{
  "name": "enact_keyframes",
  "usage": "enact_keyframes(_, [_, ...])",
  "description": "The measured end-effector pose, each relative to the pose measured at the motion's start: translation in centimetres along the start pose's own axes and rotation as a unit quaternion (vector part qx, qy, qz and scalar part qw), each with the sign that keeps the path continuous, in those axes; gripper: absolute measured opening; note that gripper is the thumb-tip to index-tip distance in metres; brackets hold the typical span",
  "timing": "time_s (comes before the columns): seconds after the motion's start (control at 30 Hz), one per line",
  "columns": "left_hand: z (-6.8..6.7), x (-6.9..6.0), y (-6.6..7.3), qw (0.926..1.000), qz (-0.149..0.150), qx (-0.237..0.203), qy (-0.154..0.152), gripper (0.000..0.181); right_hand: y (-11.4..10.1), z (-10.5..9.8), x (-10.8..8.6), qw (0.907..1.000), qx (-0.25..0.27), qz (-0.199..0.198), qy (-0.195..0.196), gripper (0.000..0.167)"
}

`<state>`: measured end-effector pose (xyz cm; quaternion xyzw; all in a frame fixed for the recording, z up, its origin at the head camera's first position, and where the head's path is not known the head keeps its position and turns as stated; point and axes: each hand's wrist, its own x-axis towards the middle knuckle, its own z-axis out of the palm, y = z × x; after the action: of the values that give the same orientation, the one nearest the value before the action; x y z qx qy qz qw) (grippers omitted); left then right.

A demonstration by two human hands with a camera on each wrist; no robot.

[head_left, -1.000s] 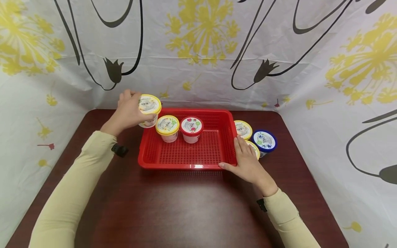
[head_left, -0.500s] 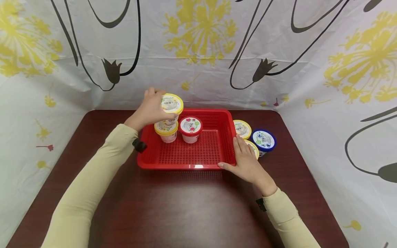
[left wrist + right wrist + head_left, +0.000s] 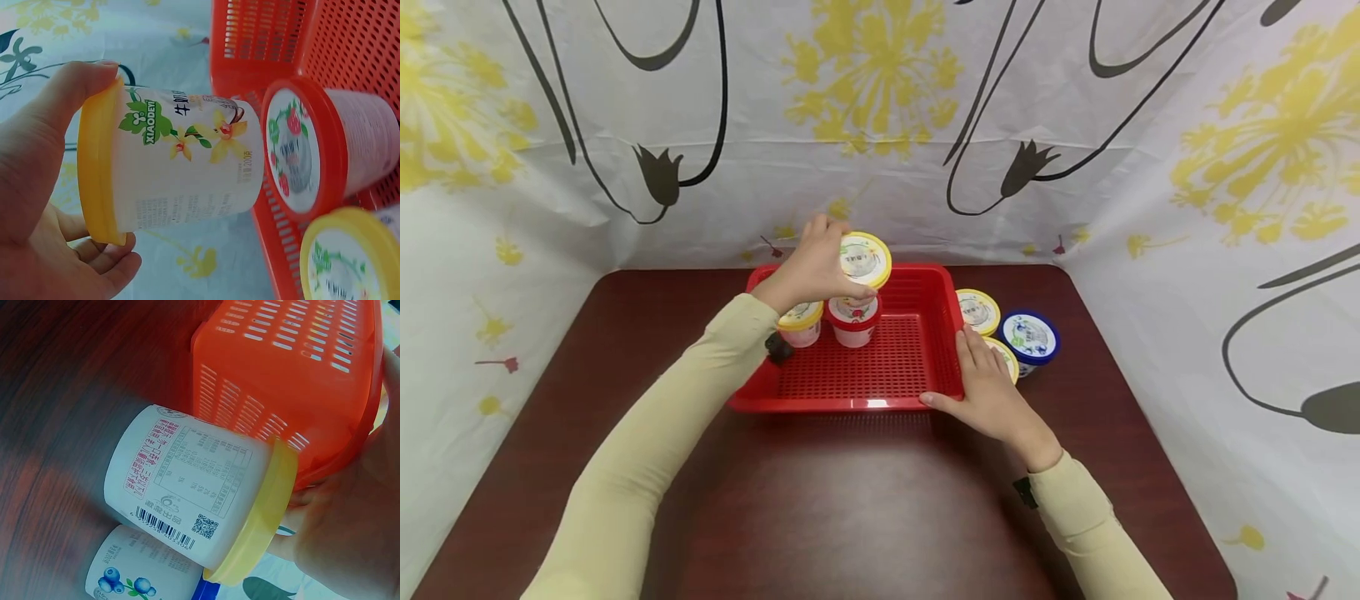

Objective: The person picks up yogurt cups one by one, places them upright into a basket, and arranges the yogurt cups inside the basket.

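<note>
A yellow-lidded tub (image 3: 867, 260) is gripped at its lid by the left hand (image 3: 817, 265) and held raised, near a red-lidded tub (image 3: 853, 335) standing in the red basket (image 3: 880, 371). Basket corner touched by the right hand (image 3: 996, 400), fingers extended.

six lidded tubs (image 3: 862, 260) in all: four yellow-lidded tubs (image 3: 977, 312), one red-lidded tub (image 3: 853, 332) and one blue-lidded tub (image 3: 1029, 337). one red plastic basket (image 3: 820, 406). one wood-grain table (image 3: 850, 517). one left hand (image 3: 816, 265) and one right hand (image 3: 997, 402), two in all, with two cream sleeves (image 3: 658, 450) and two black wrist-worn devices (image 3: 778, 347). three large yellow flower-head prints (image 3: 880, 71) on the backdrop (image 3: 775, 183). the left wrist view shows three of the tubs, two yellow-lidded and one red-lidded; the right wrist view shows two, one yellow-lidded and one blue-lidded.
</note>
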<state>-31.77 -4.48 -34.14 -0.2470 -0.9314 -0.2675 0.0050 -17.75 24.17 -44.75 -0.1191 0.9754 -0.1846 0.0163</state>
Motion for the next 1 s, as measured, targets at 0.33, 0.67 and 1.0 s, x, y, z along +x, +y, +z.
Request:
enact_keyframes(0.33, [2.1,1.5,1.5,0.9995,0.017,-0.017,0.019,0.105,0.0,0.0,0.0,1.0000,0.000,-0.006,0.003,0.118])
enact_keyframes(0.67, [3.7,2.3,2.4,0.9983,0.034,-0.042,0.021,0.105,0.0,0.0,0.0,1.0000,0.007,-0.001,-0.003,0.119])
enact_keyframes(1.0, [5.1,3.2,3.0,0.9981,0.040,-0.043,0.019,0.100,0.2,0.2,0.0,1.0000,0.004,-0.001,0.002,0.119])
